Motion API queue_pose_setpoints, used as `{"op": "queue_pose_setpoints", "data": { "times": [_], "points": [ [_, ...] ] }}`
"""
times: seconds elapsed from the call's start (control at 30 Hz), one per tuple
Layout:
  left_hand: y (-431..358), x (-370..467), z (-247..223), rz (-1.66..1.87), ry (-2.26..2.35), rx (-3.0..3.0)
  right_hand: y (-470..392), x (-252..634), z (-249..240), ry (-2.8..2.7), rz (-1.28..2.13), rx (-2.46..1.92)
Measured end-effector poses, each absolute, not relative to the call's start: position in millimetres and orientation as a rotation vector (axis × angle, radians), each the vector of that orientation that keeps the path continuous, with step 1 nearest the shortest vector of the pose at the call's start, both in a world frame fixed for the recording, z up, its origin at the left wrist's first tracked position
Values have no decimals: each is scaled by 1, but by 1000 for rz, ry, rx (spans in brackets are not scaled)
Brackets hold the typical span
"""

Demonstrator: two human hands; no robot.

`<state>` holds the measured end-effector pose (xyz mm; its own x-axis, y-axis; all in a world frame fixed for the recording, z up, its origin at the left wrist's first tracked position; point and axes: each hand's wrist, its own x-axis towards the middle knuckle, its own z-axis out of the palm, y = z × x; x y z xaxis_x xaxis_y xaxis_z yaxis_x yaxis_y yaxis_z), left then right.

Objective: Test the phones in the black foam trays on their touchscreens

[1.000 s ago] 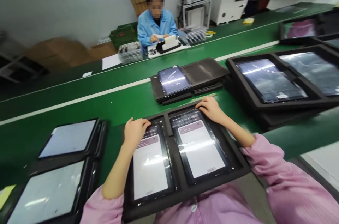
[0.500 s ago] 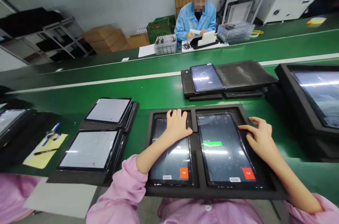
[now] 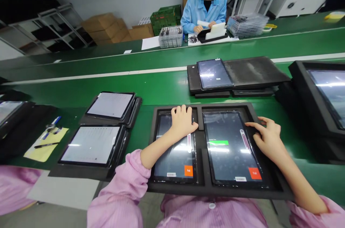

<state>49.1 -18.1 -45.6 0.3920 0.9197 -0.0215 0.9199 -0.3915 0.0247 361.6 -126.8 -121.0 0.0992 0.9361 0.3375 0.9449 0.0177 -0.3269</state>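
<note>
Two tablets lie side by side in a black foam tray with two compartments [image 3: 206,190]. My left hand [image 3: 182,122] rests across the top of the left tablet [image 3: 172,163], fingers spread toward its upper edge and thumb at its right edge. At the right tablet [image 3: 223,163], my right hand [image 3: 266,136] reaches over the tray's side, its index fingertip at the tablet's right edge and its other fingers loosely bent. Both dark screens show a red-orange "Fail" box and a slider bar near the right side. A green bar also shows on the right tablet.
Stacked tablets in black holders [image 3: 88,145] lie to the left, beside a yellow note [image 3: 51,149] with pens. Ahead, another tablet [image 3: 215,73] sits on black foam trays. A raised tray [image 3: 304,102] stands at right. Across the green bench, a person in blue [image 3: 192,10] works.
Slider bars have appeared on both tablets' screens near their right edges. The hands have stayed nearly in place. The camera view has shifted slightly, and the person opposite has moved their hands a little.
</note>
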Motion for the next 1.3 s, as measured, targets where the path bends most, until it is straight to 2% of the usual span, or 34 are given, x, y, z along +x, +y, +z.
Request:
{"op": "queue_pose_setpoints", "data": {
  "times": [0.33,0.47,0.6,0.7,0.87,1.07,1.3],
  "points": [
    [-4,21,-25,5,1490,2455,-134,340,-102,-1810,-254,-1989],
    [-5,5,-14,-75,1309,2471,-136,338,-92,-1807,-309,-1692],
    [-13,-3,-12,-261,1181,2530,-136,337,-85,-2096,-160,-1275],
    [-18,1,-15,-388,1145,2576,-137,338,-84,-2200,-103,-1170],
    [-13,1,-9,-425,1139,2566,-140,346,-87,-2178,-21,-1170],
    [11,-65,8,-477,1416,2342,-141,347,-89,-2209,67,-1177],
    [17,-90,2,-271,1387,2433,-138,343,-73,-2023,93,-1453]
  ]
}}
